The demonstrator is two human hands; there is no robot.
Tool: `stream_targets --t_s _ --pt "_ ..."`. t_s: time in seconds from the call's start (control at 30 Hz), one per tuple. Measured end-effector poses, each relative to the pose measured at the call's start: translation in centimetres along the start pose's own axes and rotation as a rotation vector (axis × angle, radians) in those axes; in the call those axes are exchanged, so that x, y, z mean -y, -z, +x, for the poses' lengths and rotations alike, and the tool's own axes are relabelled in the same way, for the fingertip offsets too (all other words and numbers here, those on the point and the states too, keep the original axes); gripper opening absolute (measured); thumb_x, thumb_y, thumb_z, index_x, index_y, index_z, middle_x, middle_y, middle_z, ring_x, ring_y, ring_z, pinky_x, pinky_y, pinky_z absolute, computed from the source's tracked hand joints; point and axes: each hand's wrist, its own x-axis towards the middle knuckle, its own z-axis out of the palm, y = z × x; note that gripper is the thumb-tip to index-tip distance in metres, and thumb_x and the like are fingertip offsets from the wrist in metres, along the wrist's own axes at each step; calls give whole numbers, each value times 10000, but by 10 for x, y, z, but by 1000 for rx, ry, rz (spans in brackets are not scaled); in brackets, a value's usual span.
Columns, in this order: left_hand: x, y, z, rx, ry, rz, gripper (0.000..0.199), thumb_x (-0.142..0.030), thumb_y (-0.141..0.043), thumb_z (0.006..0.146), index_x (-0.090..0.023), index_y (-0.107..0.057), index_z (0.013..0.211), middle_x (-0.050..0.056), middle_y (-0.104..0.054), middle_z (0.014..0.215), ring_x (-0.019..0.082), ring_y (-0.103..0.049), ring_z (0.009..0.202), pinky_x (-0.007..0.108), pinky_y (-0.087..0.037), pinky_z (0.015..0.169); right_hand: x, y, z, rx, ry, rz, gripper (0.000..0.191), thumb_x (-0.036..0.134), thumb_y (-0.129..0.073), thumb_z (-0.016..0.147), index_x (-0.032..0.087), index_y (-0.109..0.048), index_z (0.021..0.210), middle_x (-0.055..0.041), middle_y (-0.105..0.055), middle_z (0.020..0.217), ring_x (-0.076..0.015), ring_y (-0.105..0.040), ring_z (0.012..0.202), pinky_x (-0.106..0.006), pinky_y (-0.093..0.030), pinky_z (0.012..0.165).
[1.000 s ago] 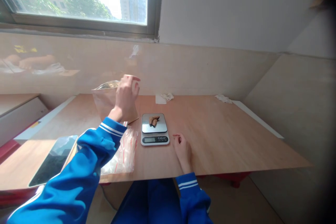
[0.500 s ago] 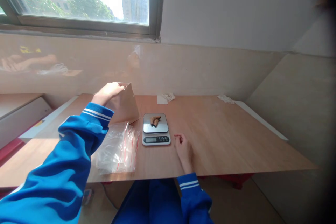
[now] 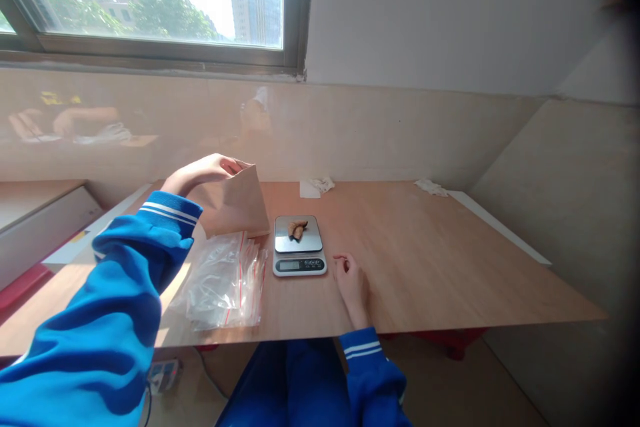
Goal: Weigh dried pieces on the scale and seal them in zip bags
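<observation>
the left hand dips its fingers into the mouth of the brown paper bag, which stands at ten o'clock from the digital scale. those fingertips are hidden inside, so i cannot tell whether they are spread or pinching something. the right hand rests on the wooden table at four o'clock from the scale, near it but apart, fingers curled loosely inward; whether thumb and fingertips meet, i cannot tell. a few brown pieces lie together on the scale's metal plate; the figures on its display are too small to read. clear plastic bags with red lines lie at eight o'clock from the scale. crumpled white paper sits at one o'clock, near the wall.
</observation>
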Motion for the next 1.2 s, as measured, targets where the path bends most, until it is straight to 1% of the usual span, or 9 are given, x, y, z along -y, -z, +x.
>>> stream_targets --t_s 0.1,0.2,0.33,0.4,0.57,0.73,0.93,1.07,1.2 --pt "1 6 -4 70 11 -62 286 -229 -620 656 -142 -707 915 3 -724 860 135 -617 779 220 -474 691 -1 -1 0 1 -3 5 305 301 -357 900 221 -645 961 -47 -718 878 -195 -649 755 -250 -418 603" --pt "-8 15 -9 -199 -24 -62 230 -259 -634 682 -164 -704 879 34 -709 872 156 -642 780 253 -497 695 -2 -1 1 2 -3 6 307 303 -354 903 225 -645 962 -43 -718 882 -190 -647 749 -246 -415 598" --pt "-36 10 -23 -601 -211 -231 239 -305 -658 729 -169 -682 923 64 -697 936 157 -655 800 265 -520 723 0 0 1 -2 -9 -13 304 296 -360 900 222 -650 952 -42 -717 877 -186 -644 740 -243 -404 590" --pt "-51 -9 -29 -553 -311 -407 269 -318 -671 741 -164 -666 962 70 -702 917 162 -664 802 266 -529 715 1 0 1 -3 -8 -8 304 297 -364 900 216 -652 951 -44 -716 879 -184 -643 735 -242 -403 591" --pt "-64 -103 -38 29 -345 -688 261 -343 -675 754 -138 -667 915 92 -718 905 180 -679 830 289 -531 751 1 0 0 -20 3 6 290 296 -376 897 222 -652 948 -36 -718 892 -185 -639 740 -244 -394 594" --pt "-56 -180 -37 152 -170 -708 240 -322 -685 724 -129 -661 865 87 -714 848 180 -671 770 289 -523 702 0 -1 0 -21 16 -11 287 278 -372 898 226 -650 946 -35 -717 858 -183 -636 734 -241 -389 599" --pt "-58 -203 -39 -29 -224 -464 108 -269 -637 750 -171 -593 736 40 -673 781 177 -625 780 272 -483 674 2 0 0 -21 12 -33 283 263 -371 894 224 -648 941 -36 -712 831 -182 -636 742 -233 -384 594" --pt "-55 -201 -40 -125 -315 -136 84 -263 -606 792 -179 -609 795 79 -625 879 220 -582 892 328 -473 752 4 1 0 -11 1 -38 290 261 -364 897 218 -646 951 -45 -711 845 -184 -636 748 -232 -377 587" --pt "-48 -192 -39 -87 -315 -16 145 -265 -608 799 -169 -642 903 93 -585 903 233 -563 913 357 -470 800 4 1 0 -9 -8 -48 292 266 -363 898 220 -645 953 -47 -705 819 -189 -634 743 -234 -373 582"
